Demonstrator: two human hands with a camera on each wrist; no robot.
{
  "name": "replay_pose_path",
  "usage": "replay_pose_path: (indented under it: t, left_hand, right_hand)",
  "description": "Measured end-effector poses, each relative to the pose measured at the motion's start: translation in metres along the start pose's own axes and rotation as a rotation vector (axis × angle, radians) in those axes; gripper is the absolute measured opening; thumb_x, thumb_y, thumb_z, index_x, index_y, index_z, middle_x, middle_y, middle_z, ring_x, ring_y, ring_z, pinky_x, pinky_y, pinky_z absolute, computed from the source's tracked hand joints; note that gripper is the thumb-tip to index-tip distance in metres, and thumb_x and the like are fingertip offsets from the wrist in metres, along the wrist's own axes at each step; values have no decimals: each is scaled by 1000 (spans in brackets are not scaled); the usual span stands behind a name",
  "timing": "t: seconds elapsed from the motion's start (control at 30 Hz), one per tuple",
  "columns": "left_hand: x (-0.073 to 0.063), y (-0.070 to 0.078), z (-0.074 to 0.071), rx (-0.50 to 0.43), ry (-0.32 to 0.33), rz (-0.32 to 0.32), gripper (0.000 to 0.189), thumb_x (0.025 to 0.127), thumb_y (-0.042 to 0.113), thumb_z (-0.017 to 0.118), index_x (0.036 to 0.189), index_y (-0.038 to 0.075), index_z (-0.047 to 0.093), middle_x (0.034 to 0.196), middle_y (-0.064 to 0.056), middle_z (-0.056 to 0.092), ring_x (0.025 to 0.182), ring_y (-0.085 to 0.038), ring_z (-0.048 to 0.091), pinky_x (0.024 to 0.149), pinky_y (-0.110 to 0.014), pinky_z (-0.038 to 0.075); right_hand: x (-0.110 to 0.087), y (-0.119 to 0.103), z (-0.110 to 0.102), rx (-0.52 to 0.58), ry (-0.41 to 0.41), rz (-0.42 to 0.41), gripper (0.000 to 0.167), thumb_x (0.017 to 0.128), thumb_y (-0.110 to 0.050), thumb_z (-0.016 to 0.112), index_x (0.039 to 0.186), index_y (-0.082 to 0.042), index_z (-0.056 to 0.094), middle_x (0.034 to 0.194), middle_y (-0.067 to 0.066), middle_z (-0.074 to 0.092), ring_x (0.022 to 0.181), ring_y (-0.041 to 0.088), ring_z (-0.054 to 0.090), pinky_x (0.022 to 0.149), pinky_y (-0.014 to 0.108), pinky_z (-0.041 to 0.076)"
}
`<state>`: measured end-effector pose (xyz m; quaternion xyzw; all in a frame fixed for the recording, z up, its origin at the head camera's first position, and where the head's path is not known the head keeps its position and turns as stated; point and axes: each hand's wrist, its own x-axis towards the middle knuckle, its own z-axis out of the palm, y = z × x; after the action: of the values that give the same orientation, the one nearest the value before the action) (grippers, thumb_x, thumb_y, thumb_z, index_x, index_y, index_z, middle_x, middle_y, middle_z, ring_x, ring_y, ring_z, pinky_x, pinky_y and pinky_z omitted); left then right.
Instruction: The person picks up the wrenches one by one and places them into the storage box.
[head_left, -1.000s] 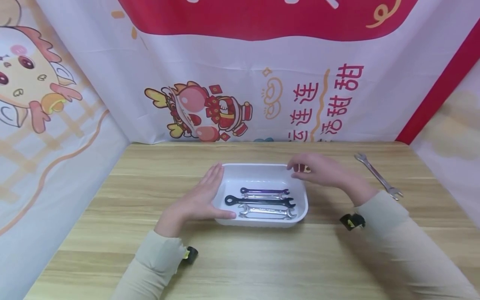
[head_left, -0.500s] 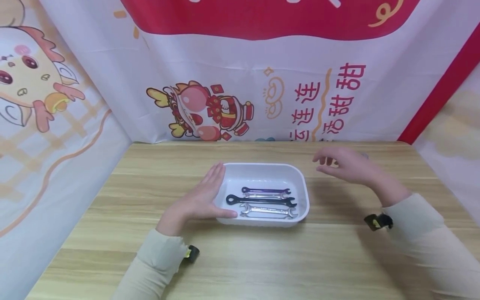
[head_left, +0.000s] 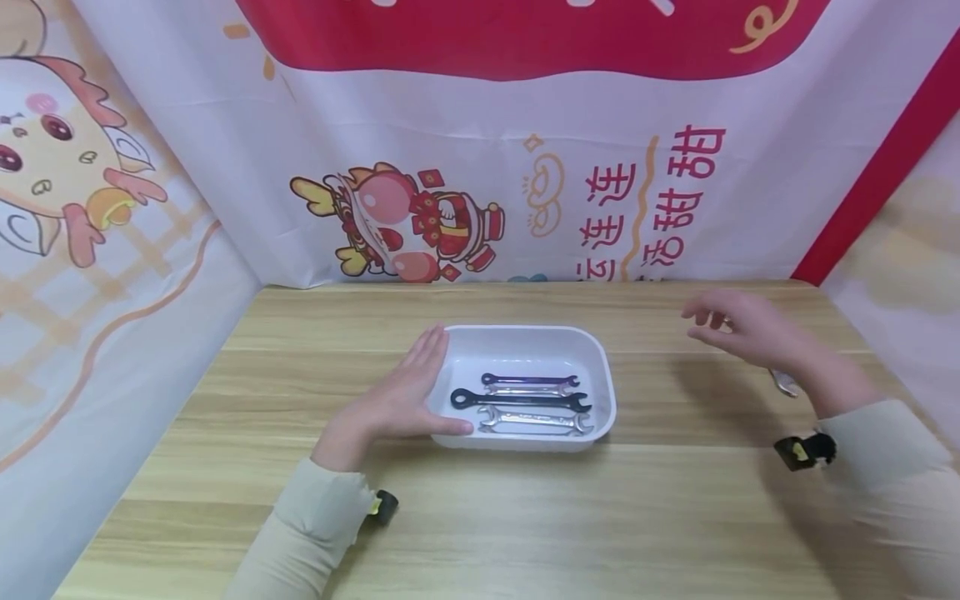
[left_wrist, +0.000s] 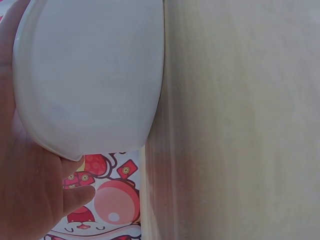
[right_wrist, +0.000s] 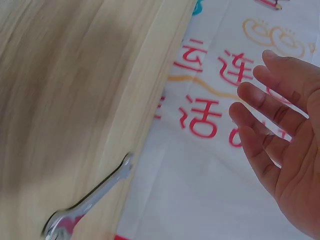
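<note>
A white plastic tray [head_left: 525, 342] sits mid-table with several wrenches laid side by side in it. Among them are a black combination wrench [head_left: 521, 401], a silver open-end wrench [head_left: 534, 419] and a small dark purple wrench [head_left: 528, 380]. My left hand [head_left: 401, 396] holds the tray's left end, thumb along the front rim and fingers at the back corner; the left wrist view has the tray's outer wall [left_wrist: 95, 75]. Over the table's right part, my right hand [head_left: 750, 329] hangs loosely curled and holds nothing. Nearest to it lies a loose silver wrench [right_wrist: 95, 195], mostly hidden by that arm in the head view.
The wood-grain table [head_left: 525, 525] ends at the back against a white printed cloth [head_left: 465, 117] with red lettering. Another printed cloth [head_left: 150, 333] hangs along the left side. Each wrist wears a small black camera.
My right hand has moved right, away from the tray's right end to above the loose wrench, which its arm now mostly covers. The left hand and tray stay put.
</note>
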<state>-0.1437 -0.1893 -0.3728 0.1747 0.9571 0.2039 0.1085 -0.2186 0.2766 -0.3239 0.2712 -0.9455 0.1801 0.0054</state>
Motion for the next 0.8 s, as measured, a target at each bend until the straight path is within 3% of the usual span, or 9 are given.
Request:
replay_pose_path:
  t: [0.17,0.47,0.73,0.8]
  left_hand:
    - [0,-1,0,0,-1,5,134,70,74,73,160,14,-5,168,3,-15,156,-19,-10,125,-49,12]
    - [-1,-2,0,-9,-6,-3,134,69,74,73,160,14,-5,168,2,-15,156,-20,-10,125,-49,11]
    - [1,-2,0,-5,-9,18,135,70,74,73,160,12,-5,167,2,-17,156,-18,-13,126,-47,10]
    - [2,-2,0,-2,-9,19,135,69,76,72,160,12,-5,167,3,-16,156,-18,-12,126,-47,11]
  right_hand:
    - [-7,17,1,7,28,56,26,90,-16,74,113,-8,69,96,3,68,86,18,60,68,25,53]
    - [-14,41,1,-17,30,76,32,89,-19,75,117,-4,69,98,5,70,84,16,60,66,25,53]
    - [-22,62,4,-17,35,79,28,87,-15,76,112,-5,69,96,4,68,78,1,55,65,22,52]
    - [-23,65,5,-12,26,81,29,87,-13,76,113,-3,68,97,6,68,80,5,57,65,24,52]
